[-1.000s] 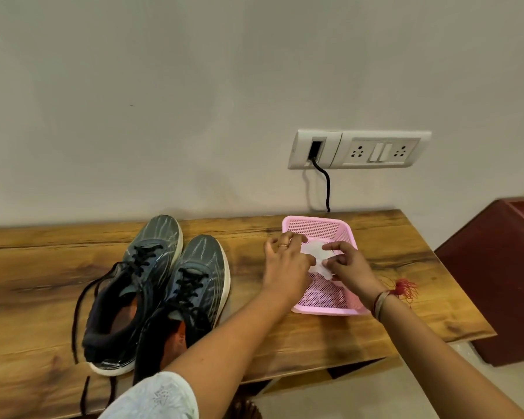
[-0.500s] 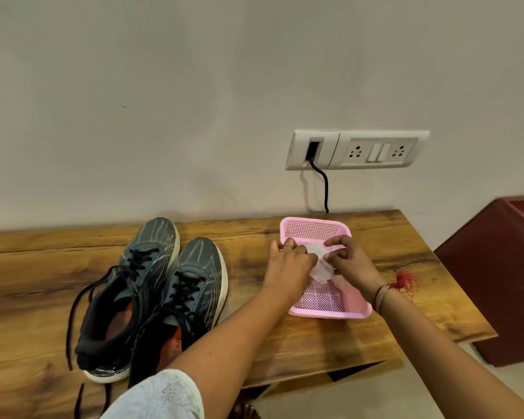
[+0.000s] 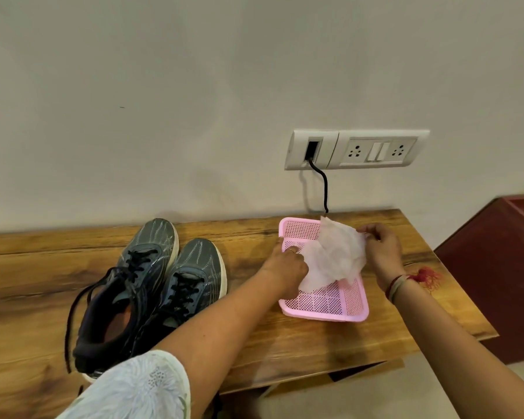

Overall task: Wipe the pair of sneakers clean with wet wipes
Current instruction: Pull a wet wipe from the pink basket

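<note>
The wet wipe (image 3: 333, 255) is up and spread wide between your two hands, crumpled and half see-through, hanging just over the pink mesh tray (image 3: 324, 308). Your left hand (image 3: 288, 270) has its fingers curled and pinches the wipe's near-left edge, low over the tray, with a ring (image 3: 291, 251) showing on one finger. Your right hand (image 3: 381, 249) pinches the far-right edge between thumb and fingertips, above the tray's right rim, and a red thread band (image 3: 425, 276) sits at that wrist.

The tray lies flat on the wooden table (image 3: 285, 343), towards its right end. The pair of sneakers (image 3: 146, 261) stands well to the left of it, grey with black laces, side by side and touching, toes pointing at the wall, and neither hand is on them. Your left forearm crosses in front of them, with a white patterned sleeve (image 3: 139, 388) at the bottom edge.

On the wall behind, a white socket panel (image 3: 375, 149) has a black cable (image 3: 323, 189) dropping behind the table. A dark red cabinet (image 3: 496, 282) stands to the right.
</note>
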{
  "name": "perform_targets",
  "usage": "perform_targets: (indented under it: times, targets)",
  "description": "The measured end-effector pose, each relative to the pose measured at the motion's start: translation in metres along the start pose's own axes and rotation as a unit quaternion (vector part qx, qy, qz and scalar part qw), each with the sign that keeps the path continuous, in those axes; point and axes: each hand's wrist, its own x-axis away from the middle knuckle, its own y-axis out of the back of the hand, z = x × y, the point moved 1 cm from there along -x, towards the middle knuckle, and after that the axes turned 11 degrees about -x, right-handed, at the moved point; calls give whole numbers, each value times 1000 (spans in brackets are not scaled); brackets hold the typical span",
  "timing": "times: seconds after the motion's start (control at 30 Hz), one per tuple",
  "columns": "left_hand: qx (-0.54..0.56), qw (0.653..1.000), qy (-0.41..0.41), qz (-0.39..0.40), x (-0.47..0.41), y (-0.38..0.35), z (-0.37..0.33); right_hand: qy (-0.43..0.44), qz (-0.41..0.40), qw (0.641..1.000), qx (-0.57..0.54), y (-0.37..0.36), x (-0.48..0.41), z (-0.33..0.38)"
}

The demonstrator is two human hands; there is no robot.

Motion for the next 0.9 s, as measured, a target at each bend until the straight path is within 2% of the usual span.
perform_targets:
  times: [0.17, 0.3, 0.47, 0.67, 0.77, 0.8, 0.83, 0.87, 0.9]
  targets:
    - [-15, 999, 9, 44, -1, -2, -1, -27, -33, 995, -93, 7, -7, 10]
    - [22, 996, 15, 80, 0, 4, -4, -24, -44, 988, -144, 14, -10, 16]
    - [72, 993, 25, 87, 2, 7, -5, -26, -67, 979, -191, 20, -19, 17]
    - [141, 987, 62, 52, 1, 8, -5, -21, -74, 969, -234, 29, -22, 33]
    - [187, 973, 110, -74, 3, 12, -3, -10, -39, 974, -224, 30, -21, 38]
    - [246, 950, 139, -137, 3, 14, -3, 2, -28, 979, -202, 29, -19, 40]
    - [344, 902, 178, -191, 4, 18, -4, 21, -15, 985, -171, 28, -15, 41]
    - [479, 820, 222, -222, 6, 23, -5, 45, 4, 989, -139, 26, -11, 42]
    - [629, 705, 250, -212, 8, 30, -7, 70, 29, 991, -112, 23, -6, 42]
